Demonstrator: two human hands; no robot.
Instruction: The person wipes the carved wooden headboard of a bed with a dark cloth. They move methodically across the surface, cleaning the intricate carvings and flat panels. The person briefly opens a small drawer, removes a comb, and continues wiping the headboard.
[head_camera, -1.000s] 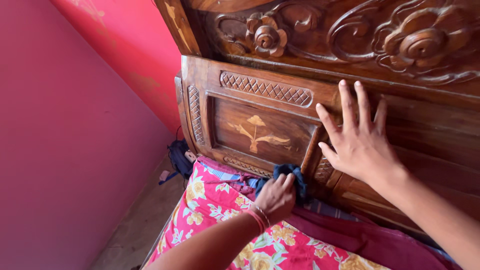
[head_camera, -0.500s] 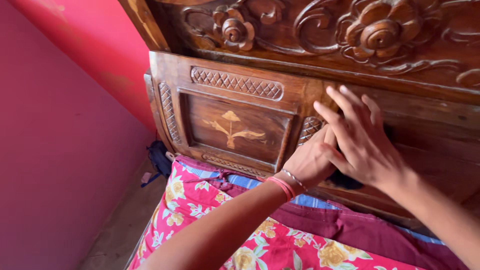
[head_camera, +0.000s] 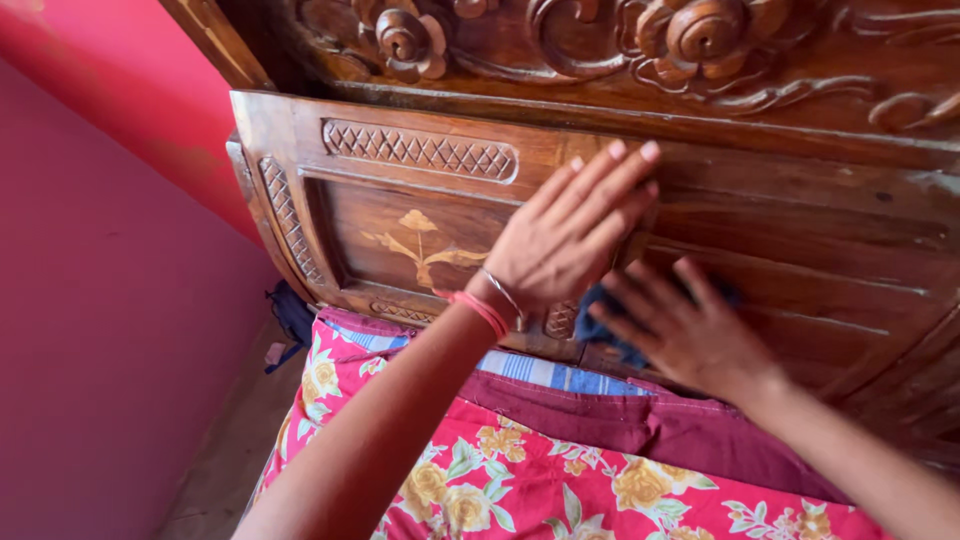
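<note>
A dark blue cloth (head_camera: 607, 328) sits at centre frame, pressed against the carved wooden headboard (head_camera: 800, 230) under the right hand (head_camera: 690, 335), which grasps it. The left hand (head_camera: 570, 235) lies flat, fingers released, on the panel just above. A floral bedsheet (head_camera: 500, 480) fills the lower frame.

Glossy carved wood headboard (head_camera: 800, 230), pale inlay smooth; soft dark blue cloth (head_camera: 605, 325); matt floral cotton bedsheet (head_camera: 560, 480).

Soft, even daylight; sharp focus, faint shadows.
</note>
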